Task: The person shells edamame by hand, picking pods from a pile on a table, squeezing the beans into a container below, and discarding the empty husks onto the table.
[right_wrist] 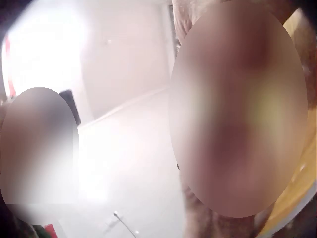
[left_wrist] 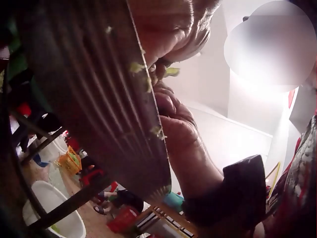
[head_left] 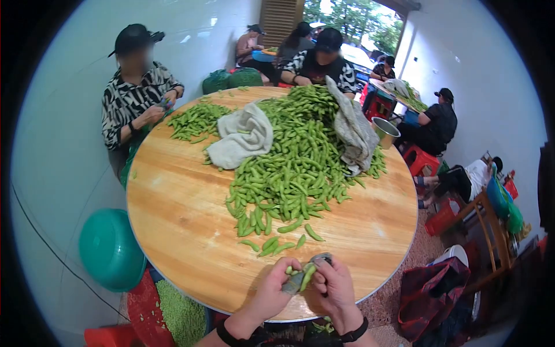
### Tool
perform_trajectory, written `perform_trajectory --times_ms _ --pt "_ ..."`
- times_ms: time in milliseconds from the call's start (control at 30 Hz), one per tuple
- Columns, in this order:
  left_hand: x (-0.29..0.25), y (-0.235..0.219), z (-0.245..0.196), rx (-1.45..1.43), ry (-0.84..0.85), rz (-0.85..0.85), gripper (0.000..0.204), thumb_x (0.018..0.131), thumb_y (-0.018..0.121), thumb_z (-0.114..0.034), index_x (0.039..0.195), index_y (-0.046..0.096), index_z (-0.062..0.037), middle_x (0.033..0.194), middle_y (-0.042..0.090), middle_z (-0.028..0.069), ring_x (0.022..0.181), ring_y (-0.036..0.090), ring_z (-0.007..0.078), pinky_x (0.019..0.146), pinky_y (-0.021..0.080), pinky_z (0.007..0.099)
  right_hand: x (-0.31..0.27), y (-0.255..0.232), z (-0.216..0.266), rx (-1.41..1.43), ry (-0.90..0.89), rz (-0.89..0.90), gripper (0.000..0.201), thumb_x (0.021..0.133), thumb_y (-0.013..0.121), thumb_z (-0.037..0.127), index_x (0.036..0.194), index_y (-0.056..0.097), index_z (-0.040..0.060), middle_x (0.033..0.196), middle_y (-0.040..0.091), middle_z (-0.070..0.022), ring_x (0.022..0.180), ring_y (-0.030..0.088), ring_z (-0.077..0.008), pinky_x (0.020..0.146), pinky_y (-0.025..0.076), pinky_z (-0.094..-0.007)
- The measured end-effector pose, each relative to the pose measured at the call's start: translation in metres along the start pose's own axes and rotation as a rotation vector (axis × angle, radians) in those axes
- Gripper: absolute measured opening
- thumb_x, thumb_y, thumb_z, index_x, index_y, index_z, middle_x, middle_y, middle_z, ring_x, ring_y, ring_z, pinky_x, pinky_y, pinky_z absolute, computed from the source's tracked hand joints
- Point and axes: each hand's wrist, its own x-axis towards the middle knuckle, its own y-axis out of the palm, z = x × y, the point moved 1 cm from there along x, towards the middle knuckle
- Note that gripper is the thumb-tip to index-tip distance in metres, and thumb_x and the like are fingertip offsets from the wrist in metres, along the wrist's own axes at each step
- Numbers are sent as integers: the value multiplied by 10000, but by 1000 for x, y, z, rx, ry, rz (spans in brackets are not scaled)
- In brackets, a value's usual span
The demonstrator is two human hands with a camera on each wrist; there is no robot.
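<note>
In the head view, the left hand (head_left: 273, 292) and the right hand (head_left: 337, 287) meet above the table's near edge. Between their fingertips they pinch a green pod (head_left: 308, 278), which stands slanted. Dark grey coverings show on digits of both hands. A bit of green also shows at the left fingertips. Just beyond the hands lie several loose pods (head_left: 284, 248), in front of a large pile of green pods (head_left: 283, 176) on the round wooden table (head_left: 179, 214). Two hands appear close up beside the table's ribbed edge in the left wrist view; blur covers the hands in the right wrist view.
Grey cloths (head_left: 250, 139) lie on the pile, with a metal cup (head_left: 385, 130) at its right. A green basin (head_left: 111, 250) and a container of shelled beans (head_left: 180, 312) stand left of the table. Two people sit across it. A dark red bag (head_left: 430, 298) is at the right.
</note>
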Motion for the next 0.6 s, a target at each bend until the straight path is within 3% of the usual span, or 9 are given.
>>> perform_trajectory --times_ms 100,200,333,433,467,500,533,567,600 --pt "1 0 6 114 16 -88 355 766 562 94 1074 435 -28 925 485 11 836 528 83 716 435 209 -5 1 8 -209 -124 -11 120 880 555 136 801 544 45 561 464 39 433 368 -25 378 260 -173" --pt "-1 -3 18 194 31 -55 370 748 552 112 1091 487 -11 971 534 30 880 553 107 752 450 227 -7 6 10 -319 -216 -9 119 873 566 129 792 547 43 563 469 37 445 382 -27 390 275 -177" --pt "-3 -4 6 273 182 -115 254 745 577 24 999 568 22 874 610 113 799 592 190 709 461 283 -9 8 9 -415 -292 -12 113 868 569 115 783 550 43 568 474 37 459 391 -24 407 291 -183" --pt "-6 -3 -3 628 265 -108 205 775 529 35 966 604 33 848 638 119 779 611 203 700 470 282 -9 5 3 -572 -326 -44 115 861 573 106 769 548 43 572 475 39 463 388 -22 414 295 -184" --pt "-6 -3 -1 616 240 -95 205 775 529 35 966 604 33 848 638 119 779 611 203 700 470 282 -8 5 4 -665 -356 -49 115 856 576 101 762 547 41 574 477 40 464 387 -21 417 295 -183" --pt "-5 -5 3 324 90 -80 193 802 533 22 978 611 30 841 637 99 736 589 156 656 456 249 -11 5 7 -466 -255 -39 124 845 595 119 774 553 27 581 488 37 462 385 -22 417 291 -181" --pt "-3 -8 5 38 -51 -69 182 828 537 9 990 619 28 835 636 79 694 566 110 612 442 215 -14 4 14 -463 -249 -55 124 845 595 119 774 553 27 581 488 37 462 385 -22 417 291 -181" --pt "-4 -16 3 -199 -197 -27 166 870 514 -29 1000 607 17 790 609 68 587 475 70 524 359 181 -17 1 23 -343 -156 81 127 846 589 123 783 558 17 587 495 37 462 384 -22 419 289 -178" --pt "-5 -22 1 -198 -204 -19 166 870 514 -29 1000 607 17 790 609 68 587 475 70 524 359 181 -18 -4 34 -220 -67 217 132 848 583 126 792 563 8 593 503 37 461 383 -23 421 287 -174"
